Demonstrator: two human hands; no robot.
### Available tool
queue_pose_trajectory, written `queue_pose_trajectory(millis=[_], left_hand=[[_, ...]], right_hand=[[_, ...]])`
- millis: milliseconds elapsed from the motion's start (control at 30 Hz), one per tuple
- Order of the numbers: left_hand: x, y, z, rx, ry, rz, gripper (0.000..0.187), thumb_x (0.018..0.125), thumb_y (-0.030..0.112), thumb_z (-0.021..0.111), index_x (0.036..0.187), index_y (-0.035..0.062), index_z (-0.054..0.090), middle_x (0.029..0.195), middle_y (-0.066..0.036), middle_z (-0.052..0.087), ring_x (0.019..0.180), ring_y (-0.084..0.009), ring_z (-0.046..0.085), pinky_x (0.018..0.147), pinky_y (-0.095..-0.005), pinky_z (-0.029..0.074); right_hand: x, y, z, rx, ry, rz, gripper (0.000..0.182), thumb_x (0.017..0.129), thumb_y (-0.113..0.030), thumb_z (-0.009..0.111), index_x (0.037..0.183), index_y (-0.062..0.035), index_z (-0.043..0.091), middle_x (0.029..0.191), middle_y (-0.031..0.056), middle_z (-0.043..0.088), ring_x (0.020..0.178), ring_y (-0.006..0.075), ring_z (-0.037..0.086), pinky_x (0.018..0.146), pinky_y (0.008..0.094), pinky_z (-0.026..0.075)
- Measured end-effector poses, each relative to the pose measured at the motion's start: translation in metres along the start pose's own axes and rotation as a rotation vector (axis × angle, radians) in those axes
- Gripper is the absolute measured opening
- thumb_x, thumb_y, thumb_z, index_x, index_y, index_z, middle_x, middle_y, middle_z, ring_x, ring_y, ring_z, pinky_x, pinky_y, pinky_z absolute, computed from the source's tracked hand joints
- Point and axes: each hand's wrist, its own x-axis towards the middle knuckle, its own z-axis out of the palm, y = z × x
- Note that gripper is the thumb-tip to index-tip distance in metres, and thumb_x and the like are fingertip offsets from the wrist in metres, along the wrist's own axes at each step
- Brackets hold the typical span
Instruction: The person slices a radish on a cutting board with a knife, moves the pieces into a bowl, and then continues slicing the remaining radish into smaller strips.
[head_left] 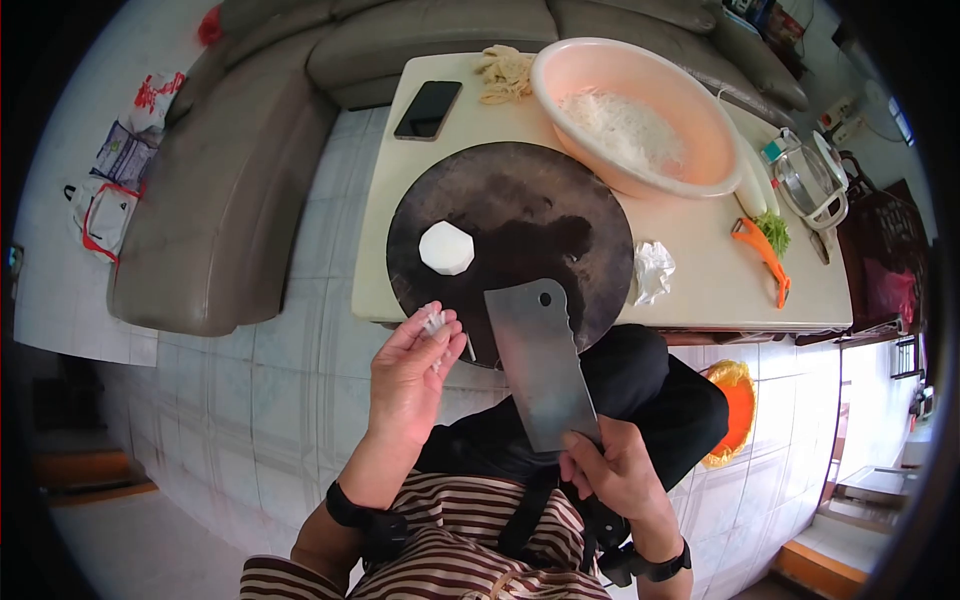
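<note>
My left hand (415,362), at the near left edge of the round dark chopping board (510,180), has its fingers closed around a few white radish shreds (434,322). In my right hand (615,465) is a broad metal cleaver (535,360). Its blade points away from me, with the far end over the board's near edge. A cut white radish piece (446,248) rests on the left part of the board, apart from both hands. Dark wet patches mark the board's surface. One thin shred (471,347) lies at the near rim.
A large pink basin (700,150) with white shreds (630,130) stands behind the board. On the table (375,240) are a phone (429,110), a crumpled cloth (505,73), crumpled silvery wrap (654,272), an orange peeler (765,258) and a leafy-topped white radish (750,190). An orange lined bin (735,410) stands right.
</note>
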Motion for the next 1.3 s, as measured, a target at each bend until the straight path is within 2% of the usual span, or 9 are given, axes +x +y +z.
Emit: queue_pose_trajectory(millis=[67, 100, 267, 467, 733, 833, 933, 1133, 1300], left_hand=[[-0.006, 0.002, -0.008, 0.010, 0.024, -0.018, 0.032, 0.091, -0.003, 0.064, 0.123, -0.0022, 0.060, 0.115, -0.014, 0.065, 0.104, -0.0216, 0.065, 0.099, -0.0375, 0.054], [-0.009, 0.001, -0.014, 0.011, 0.036, -0.026, 0.031, 0.091, -0.003, 0.064, 0.123, -0.0021, 0.061, 0.115, -0.014, 0.065, 0.104, -0.0219, 0.065, 0.099, -0.0379, 0.054], [-0.026, -0.019, -0.046, 0.000, 0.069, -0.099, 0.032, 0.090, -0.004, 0.065, 0.122, -0.0018, 0.061, 0.112, -0.012, 0.066, 0.103, -0.0228, 0.065, 0.098, -0.0384, 0.054], [-0.015, -0.034, -0.038, -0.119, 0.062, -0.138, 0.026, 0.089, -0.003, 0.067, 0.115, -0.0003, 0.062, 0.105, -0.009, 0.067, 0.102, -0.0220, 0.066, 0.097, -0.0378, 0.055], [-0.012, -0.039, -0.050, -0.084, 0.051, -0.174, 0.020, 0.092, 0.005, 0.067, 0.111, 0.0085, 0.064, 0.103, -0.001, 0.067, 0.089, -0.0098, 0.064, 0.079, -0.0247, 0.055], [-0.009, -0.039, -0.054, -0.113, 0.029, -0.155, 0.020, 0.092, 0.006, 0.068, 0.111, 0.0066, 0.065, 0.104, -0.003, 0.068, 0.092, -0.0122, 0.065, 0.085, -0.0276, 0.056], [-0.012, -0.029, -0.044, -0.131, 0.083, -0.081, 0.023, 0.090, 0.003, 0.069, 0.113, 0.0021, 0.064, 0.102, -0.007, 0.068, 0.094, -0.0166, 0.067, 0.087, -0.0302, 0.057], [-0.007, 0.007, -0.034, -0.047, 0.005, 0.003, 0.027, 0.091, 0.002, 0.067, 0.117, -0.0004, 0.062, 0.106, -0.010, 0.068, 0.099, -0.0205, 0.067, 0.093, -0.0360, 0.056], [0.016, 0.063, 0.001, 0.029, -0.119, 0.119, 0.028, 0.092, 0.002, 0.065, 0.120, -0.0011, 0.060, 0.109, -0.012, 0.067, 0.099, -0.0198, 0.067, 0.094, -0.0347, 0.056]], right_hand=[[0.001, 0.000, -0.002, -0.096, 0.018, 0.040, 0.015, 0.099, -0.009, 0.053, 0.090, 0.0032, 0.056, 0.063, 0.0031, 0.058, 0.048, 0.0071, 0.049, 0.046, 0.0225, 0.039], [0.002, 0.005, -0.004, -0.107, 0.010, 0.040, 0.023, 0.100, -0.012, 0.053, 0.083, 0.0032, 0.059, 0.063, 0.0021, 0.060, 0.048, 0.0053, 0.052, 0.044, 0.0213, 0.041], [0.001, 0.014, -0.003, -0.172, -0.048, 0.054, 0.022, 0.100, -0.010, 0.054, 0.083, 0.0035, 0.058, 0.064, 0.0024, 0.061, 0.048, 0.0058, 0.052, 0.044, 0.0215, 0.041], [0.000, 0.020, 0.004, -0.162, -0.080, 0.051, 0.021, 0.099, -0.008, 0.054, 0.082, 0.0038, 0.058, 0.063, 0.0028, 0.061, 0.050, 0.0060, 0.053, 0.045, 0.0216, 0.041], [-0.001, 0.027, 0.016, -0.254, -0.146, 0.043, 0.021, 0.099, -0.009, 0.055, 0.082, 0.0027, 0.058, 0.063, 0.0017, 0.060, 0.050, 0.0055, 0.052, 0.046, 0.0223, 0.041], [-0.006, 0.019, 0.016, -0.262, -0.129, 0.075, 0.020, 0.098, -0.008, 0.055, 0.082, 0.0023, 0.058, 0.064, 0.0014, 0.059, 0.051, 0.0056, 0.052, 0.046, 0.0225, 0.040], [-0.015, 0.013, 0.009, -0.183, -0.074, 0.107, 0.019, 0.095, -0.007, 0.057, 0.080, 0.0047, 0.056, 0.059, 0.0053, 0.057, 0.053, 0.0101, 0.052, 0.049, 0.0270, 0.041], [-0.025, -0.006, -0.004, -0.440, 0.251, -0.197, 0.015, 0.091, -0.002, 0.061, 0.079, 0.0042, 0.055, 0.057, 0.0102, 0.054, 0.048, 0.0153, 0.049, 0.047, 0.0291, 0.039], [-0.030, -0.019, -0.036, -0.154, 0.299, -0.143, 0.020, 0.095, -0.009, 0.058, 0.079, 0.0037, 0.056, 0.059, 0.0024, 0.057, 0.051, 0.0070, 0.054, 0.046, 0.0254, 0.038]])
